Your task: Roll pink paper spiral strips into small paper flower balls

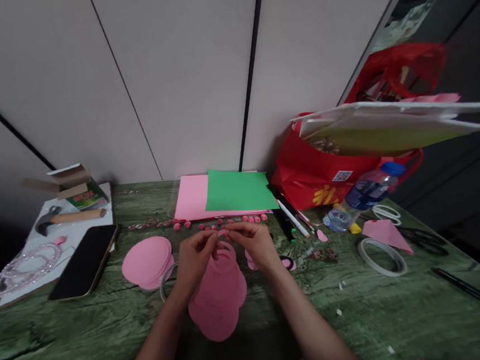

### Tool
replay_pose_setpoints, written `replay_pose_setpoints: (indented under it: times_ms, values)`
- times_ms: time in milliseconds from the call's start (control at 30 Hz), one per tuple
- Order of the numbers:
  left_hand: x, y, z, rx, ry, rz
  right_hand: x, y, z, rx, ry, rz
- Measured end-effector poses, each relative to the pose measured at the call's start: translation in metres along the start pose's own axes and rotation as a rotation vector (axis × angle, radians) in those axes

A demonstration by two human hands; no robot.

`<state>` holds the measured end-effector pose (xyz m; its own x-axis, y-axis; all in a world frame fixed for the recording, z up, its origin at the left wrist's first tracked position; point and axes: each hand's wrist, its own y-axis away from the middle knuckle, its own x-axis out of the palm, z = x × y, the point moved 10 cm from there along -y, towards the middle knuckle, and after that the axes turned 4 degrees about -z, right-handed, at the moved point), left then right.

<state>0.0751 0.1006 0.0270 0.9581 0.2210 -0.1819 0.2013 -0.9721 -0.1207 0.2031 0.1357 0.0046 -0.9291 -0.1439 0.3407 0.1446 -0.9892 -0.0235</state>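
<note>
My left hand (195, 257) and my right hand (254, 243) meet over the middle of the green table (68, 335), fingertips pinched together on a small pink piece (222, 233). Right under them lies a stack of overlapping pink paper circles (219, 299). Another pink paper circle (147, 261) lies to the left of my left hand. A row of small pink pompoms (218, 223) runs just beyond my fingers.
Pink paper (191, 198) and green paper (238, 190) lie at the back. A black phone (85, 261), a hammer (69, 217) and a bead string (24, 266) sit left. Right: a red bag (319, 178), a water bottle (363, 194), pens (291, 217), tape rolls (381, 256), scissors (425, 239).
</note>
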Motion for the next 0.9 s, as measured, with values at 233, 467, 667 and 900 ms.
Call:
replay_pose_setpoints:
  times_ms: [233,467,667,900]
  values:
    - [0.0015,0.0003,0.0,-0.003,-0.003,0.016,-0.0023,-0.0008,-0.0024,0.004,-0.026,-0.02]
    - [0.0024,0.0005,-0.0009,0.003,-0.016,0.024,-0.0029,-0.001,-0.0046,0.026,-0.021,-0.022]
    - [0.0029,0.0001,-0.001,0.013,-0.023,0.027,-0.0033,-0.0005,-0.0016,0.006,0.017,-0.03]
    - [0.0017,0.0002,-0.0023,0.017,-0.019,0.016,-0.0051,0.0005,0.0009,0.007,0.047,-0.063]
